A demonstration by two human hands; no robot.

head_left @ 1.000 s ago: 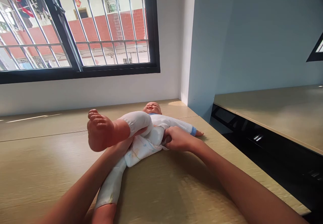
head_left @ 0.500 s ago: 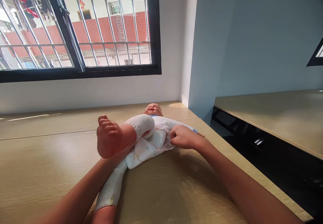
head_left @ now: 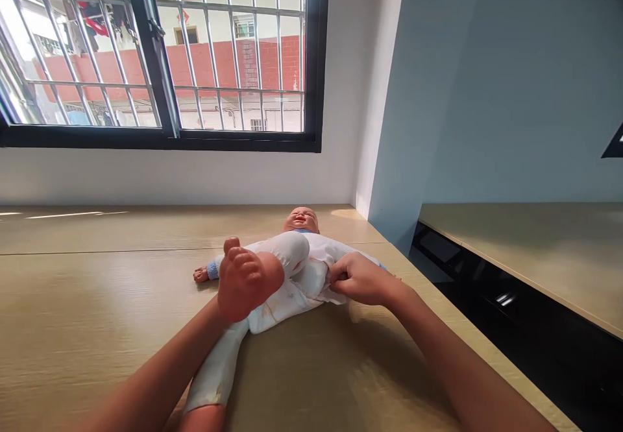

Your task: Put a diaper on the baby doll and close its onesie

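A baby doll (head_left: pixel 302 219) lies on its back on the wooden table, head away from me, in white clothing with blue cuffs. One leg is bent up, its bare foot (head_left: pixel 246 283) towards me; the other white-covered leg (head_left: pixel 219 360) stretches to the near edge of view. Beneath its hips is a white diaper (head_left: pixel 280 309) with faint prints. On the diaper's right edge my right hand (head_left: pixel 360 278) is closed, fingers curled in a pinch. My left forearm (head_left: pixel 165 354) reaches in behind the raised foot, which hides my left hand and its fingers.
The wooden table (head_left: pixel 97 315) runs back to a white wall beneath a barred window (head_left: pixel 228 62). To the right, past the table's edge, lie a dark gap (head_left: pixel 487 296) and a second wooden tabletop (head_left: pixel 545 237). A blue-grey wall (head_left: pixel 511 82) stands behind.
The doll's raised foot has shifted right, uncovering its blue-cuffed hand at left. My right hand still pinches the diaper edge, slightly lower in view. The camera view has turned a little.
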